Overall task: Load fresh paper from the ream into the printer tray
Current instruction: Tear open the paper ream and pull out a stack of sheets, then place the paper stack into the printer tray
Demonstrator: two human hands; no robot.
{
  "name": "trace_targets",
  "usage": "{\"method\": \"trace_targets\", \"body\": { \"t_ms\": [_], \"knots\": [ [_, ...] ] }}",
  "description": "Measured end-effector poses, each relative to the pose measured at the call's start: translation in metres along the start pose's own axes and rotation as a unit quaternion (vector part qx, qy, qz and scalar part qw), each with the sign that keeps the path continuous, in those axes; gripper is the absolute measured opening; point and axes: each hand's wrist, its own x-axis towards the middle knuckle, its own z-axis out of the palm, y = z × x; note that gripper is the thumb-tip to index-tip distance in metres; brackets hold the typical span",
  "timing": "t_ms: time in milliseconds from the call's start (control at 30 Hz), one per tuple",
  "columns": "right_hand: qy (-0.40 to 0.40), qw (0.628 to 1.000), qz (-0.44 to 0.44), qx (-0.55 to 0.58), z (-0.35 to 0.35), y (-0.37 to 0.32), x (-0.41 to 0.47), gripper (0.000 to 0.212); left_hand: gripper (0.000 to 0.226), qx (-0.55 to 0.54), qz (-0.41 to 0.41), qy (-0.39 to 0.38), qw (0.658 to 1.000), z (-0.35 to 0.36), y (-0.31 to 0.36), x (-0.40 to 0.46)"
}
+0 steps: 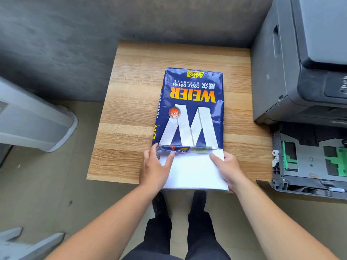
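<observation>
A blue ream wrapper (191, 106) with yellow "WEIER" lettering lies on a small wooden table (131, 109), its open end toward me. A stack of white paper (193, 171) sticks out of that end past the table's front edge. My left hand (154, 169) rests on the stack's left side, fingers at the wrapper's torn edge. My right hand (227, 169) grips the stack's right edge, thumb on top. The dark grey printer (300, 62) stands at the right, and its paper tray (309, 162) is pulled out with green guides showing.
A light grey machine (33, 119) sits at the left on the floor. Another grey piece (28, 243) lies at the bottom left. My legs and black shoes (180, 209) stand just before the table. A dark wall runs behind the table.
</observation>
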Motion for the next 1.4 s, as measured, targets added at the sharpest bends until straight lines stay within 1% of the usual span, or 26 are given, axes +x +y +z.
{"method": "trace_targets", "body": {
  "t_ms": [33,100,167,233,300,333,433,467,533,567,667,733,833,867,967,1067,1133,1200,1233,1333,1400],
  "knots": [
    [-0.001,1.000,0.005,-0.001,0.000,-0.001,0.002,0.024,0.065,-0.005,0.000,-0.006,1.000,-0.002,-0.002,0.006],
    [-0.015,1.000,0.015,-0.003,-0.002,-0.004,0.002,0.026,0.062,-0.068,-0.018,-0.043,0.997,-0.006,-0.003,0.013],
    [-0.033,0.999,0.014,-0.002,-0.004,-0.008,-0.002,0.028,0.068,-0.100,-0.026,-0.077,0.992,-0.005,-0.005,0.015],
    [-0.029,0.999,0.006,-0.015,-0.005,-0.009,-0.007,0.027,0.076,-0.095,-0.029,-0.084,0.992,-0.003,-0.007,0.013],
    [-0.024,0.999,-0.002,-0.036,-0.006,-0.010,-0.015,0.026,0.087,-0.113,-0.037,-0.075,0.990,-0.004,-0.010,0.007],
    [-0.025,0.999,-0.006,-0.046,-0.006,-0.009,-0.018,0.027,0.088,-0.122,-0.041,-0.068,0.989,-0.005,-0.015,0.003],
    [-0.026,0.997,-0.027,-0.068,-0.010,-0.004,-0.033,0.040,0.076,-0.163,-0.034,-0.074,0.983,-0.002,-0.035,-0.012],
    [-0.029,0.996,-0.037,-0.078,-0.012,-0.005,-0.043,0.044,0.079,-0.171,-0.035,-0.074,0.982,0.001,-0.043,-0.019],
    [-0.046,0.993,-0.055,-0.098,-0.020,-0.003,-0.066,0.055,0.091,-0.172,-0.036,-0.061,0.983,0.002,-0.050,-0.042],
    [-0.055,0.992,-0.059,-0.102,-0.025,0.002,-0.075,0.062,0.091,-0.176,-0.032,-0.053,0.983,0.003,-0.053,-0.055],
    [-0.080,0.989,-0.067,-0.102,-0.044,0.020,-0.097,0.072,0.069,-0.193,-0.017,-0.014,0.981,-0.002,-0.043,-0.107],
    [-0.098,0.988,-0.079,-0.092,-0.056,0.034,-0.112,0.071,0.061,-0.219,-0.003,0.019,0.975,-0.003,-0.035,-0.147],
    [-0.122,0.980,-0.127,-0.092,-0.075,0.053,-0.141,0.069,0.052,-0.264,0.012,0.056,0.963,-0.002,-0.024,-0.205],
    [-0.124,0.977,-0.148,-0.090,-0.082,0.058,-0.152,0.069,0.050,-0.292,0.015,0.060,0.954,-0.001,-0.018,-0.223],
    [-0.111,0.974,-0.177,-0.090,-0.119,0.067,-0.182,0.066,0.052,-0.344,0.037,0.067,0.936,0.022,-0.006,-0.266],
    [-0.084,0.966,-0.235,-0.072,-0.171,0.055,-0.193,0.067,0.046,-0.397,0.073,0.046,0.914,0.054,0.023,-0.273],
    [-0.047,0.963,-0.262,-0.043,-0.212,0.039,-0.190,0.070,0.053,-0.380,0.112,0.013,0.918,0.078,0.054,-0.264],
    [-0.008,0.959,-0.283,-0.026,-0.255,0.022,-0.188,0.071,0.065,-0.330,0.141,-0.013,0.933,0.107,0.091,-0.252],
    [0.012,0.956,-0.294,-0.016,-0.276,0.014,-0.187,0.071,0.068,-0.302,0.155,-0.022,0.940,0.123,0.113,-0.247],
    [0.088,0.937,-0.338,0.015,-0.344,-0.006,-0.182,0.071,0.067,-0.207,0.243,-0.041,0.947,0.174,0.184,-0.236],
    [0.112,0.932,-0.343,0.038,-0.390,-0.015,-0.169,0.070,0.066,-0.171,0.276,-0.059,0.944,0.205,0.228,-0.236]
  ]
}}
